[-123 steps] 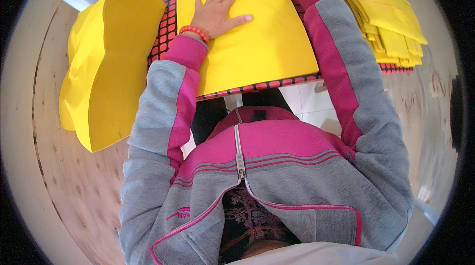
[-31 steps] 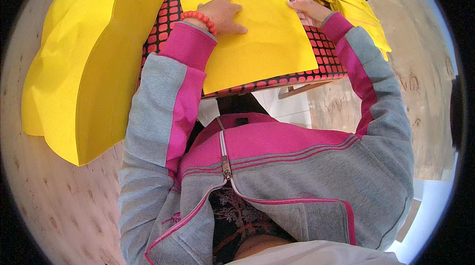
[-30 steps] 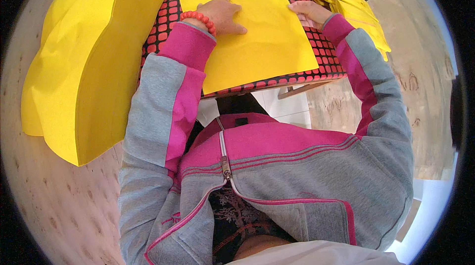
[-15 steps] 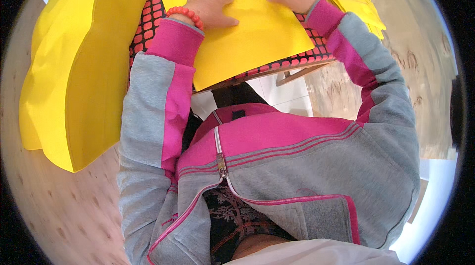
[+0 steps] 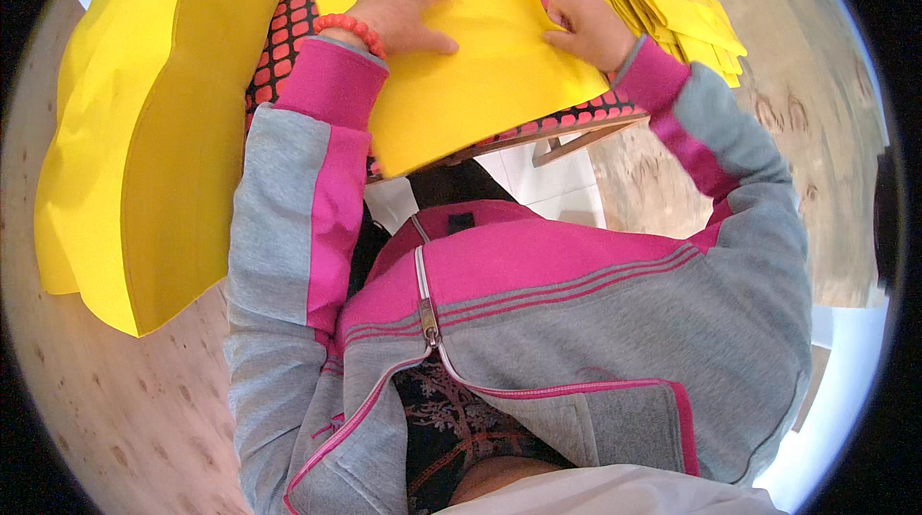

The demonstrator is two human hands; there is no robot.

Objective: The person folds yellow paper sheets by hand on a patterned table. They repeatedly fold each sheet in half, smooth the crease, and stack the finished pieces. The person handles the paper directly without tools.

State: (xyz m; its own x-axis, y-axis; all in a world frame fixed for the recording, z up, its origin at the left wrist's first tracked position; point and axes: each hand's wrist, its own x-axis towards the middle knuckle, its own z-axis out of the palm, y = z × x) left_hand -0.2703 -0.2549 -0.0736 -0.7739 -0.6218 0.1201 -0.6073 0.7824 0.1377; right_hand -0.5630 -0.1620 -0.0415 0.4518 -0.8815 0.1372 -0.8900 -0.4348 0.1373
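A flat yellow fabric sheet (image 5: 461, 102) lies in front of me on a table with a red and black patterned cover. My left hand (image 5: 399, 17) rests on the sheet's upper left part, fingers spread, with a red bead bracelet at the wrist. At the sheet's right edge my right hand (image 5: 588, 32) has its thumb and fingers closed in a pinch on that edge. The fabric is slightly raised where I grip it.
To the left hangs a large bulging pile of yellow fabric (image 5: 144, 150). A stack of folded yellow pieces (image 5: 672, 6) sits at the table's far right. The patterned table cover (image 5: 279, 35) shows around the sheet. Pale wood-grain surfaces flank both sides.
My right hand has slid toward me along the sheet's right edge, still pinching. The left hand has shifted only slightly left and stays spread on the sheet.
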